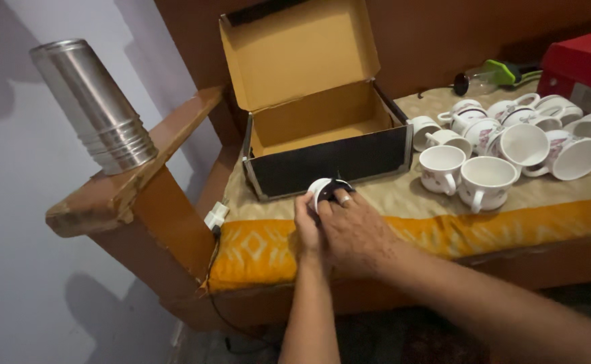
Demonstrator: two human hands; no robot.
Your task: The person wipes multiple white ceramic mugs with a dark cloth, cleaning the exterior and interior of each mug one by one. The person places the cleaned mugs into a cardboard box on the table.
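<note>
White china shows between both hands: the left hand (307, 219) and right hand (353, 226) are closed together around a small cup (324, 189) with a dark piece against it, held at the cushion (262, 246) edge just in front of the open cardboard box (322, 128). Judging by this, the cup is being handled right at the box, whose visible inside looks empty. More white cups (487, 155) cluster on the cushion to the right, some upright, some tipped, all empty.
</note>
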